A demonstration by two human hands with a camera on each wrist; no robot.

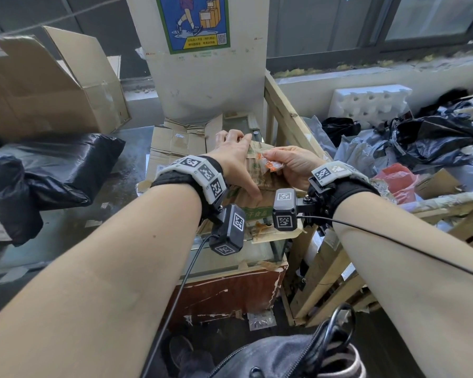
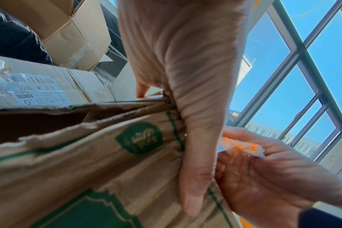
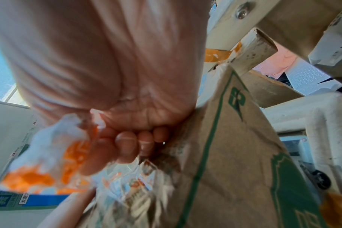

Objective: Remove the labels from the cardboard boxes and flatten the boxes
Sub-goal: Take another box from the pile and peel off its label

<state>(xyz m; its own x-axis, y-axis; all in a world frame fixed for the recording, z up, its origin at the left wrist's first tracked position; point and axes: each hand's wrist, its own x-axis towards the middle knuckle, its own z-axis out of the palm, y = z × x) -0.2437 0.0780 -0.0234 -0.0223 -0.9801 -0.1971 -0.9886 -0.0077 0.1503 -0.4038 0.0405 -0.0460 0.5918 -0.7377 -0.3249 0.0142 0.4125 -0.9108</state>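
A flattened brown cardboard box with green print lies on a pile of flat boxes in the middle. My left hand grips its far edge, thumb pressed along the printed face. My right hand pinches a crumpled white and orange label, partly peeled from the box's upper right part. Torn paper remains where the label leaves the cardboard.
More flat boxes lie behind, one bearing a barcode label. A large open carton stands at back left, above black bags. A wooden crate frame full of plastic waste is right. A white pillar rises behind.
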